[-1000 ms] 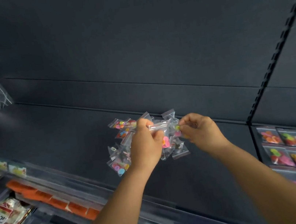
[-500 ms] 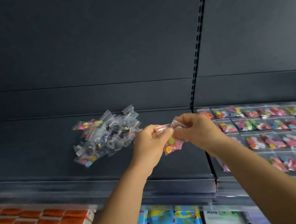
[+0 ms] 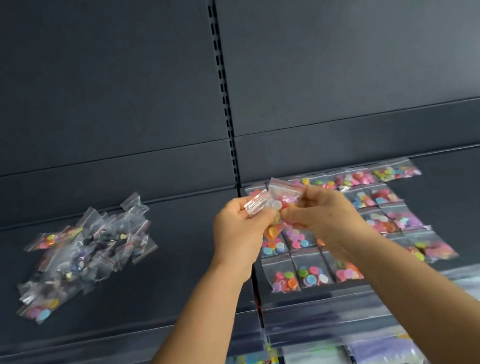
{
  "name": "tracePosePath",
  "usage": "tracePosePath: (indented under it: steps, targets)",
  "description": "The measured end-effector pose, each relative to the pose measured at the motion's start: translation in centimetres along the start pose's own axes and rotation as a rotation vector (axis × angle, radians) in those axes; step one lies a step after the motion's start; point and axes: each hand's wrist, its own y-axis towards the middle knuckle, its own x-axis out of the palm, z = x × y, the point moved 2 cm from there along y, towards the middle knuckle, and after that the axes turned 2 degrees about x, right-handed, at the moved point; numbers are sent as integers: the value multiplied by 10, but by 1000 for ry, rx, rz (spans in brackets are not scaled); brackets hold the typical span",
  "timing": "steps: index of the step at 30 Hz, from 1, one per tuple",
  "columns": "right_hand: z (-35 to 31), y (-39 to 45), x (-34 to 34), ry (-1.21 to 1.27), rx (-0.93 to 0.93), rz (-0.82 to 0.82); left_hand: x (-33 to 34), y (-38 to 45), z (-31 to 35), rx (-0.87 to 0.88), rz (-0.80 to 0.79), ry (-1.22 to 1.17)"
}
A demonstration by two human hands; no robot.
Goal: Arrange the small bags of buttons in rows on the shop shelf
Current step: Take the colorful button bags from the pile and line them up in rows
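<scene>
Both hands are working above the shelf at the upright divider. The left hand is pinching 1 small bag of buttons by its clear top edge; the right hand is pinching a 2nd bag with pink contents. Each grip is closed on its own bag, and the 2 bags are touching between the fingertips.

Arranged rows are lying flat on the right shelf section, directly under the hands. The loose pile is waiting on the left section, well apart.

Judgement: the step is separating the pair for placing. Best done by peeling the bags apart at the sealed edges, shaking the buttons flat, then laying each bag square into the next gap, edges touching its neighbours.

No brand or writing is legible; lower-shelf packets are too blurred.
</scene>
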Motion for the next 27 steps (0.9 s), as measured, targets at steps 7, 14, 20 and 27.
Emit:
tracePosePath:
  steps: [7,14,20,27]
  targets:
    - [13,37,-111,249,80,20,121,23,-2,-31,-1,2]
    - [27,72,-216,77,52,117,216,45,-14,-70,34,41]
    - [48,93,-285,-188,35,243,275,59,-21,4,-31,229]
    - [77,110,-317,-461,100,270,325,80,-30,88,-89,546]
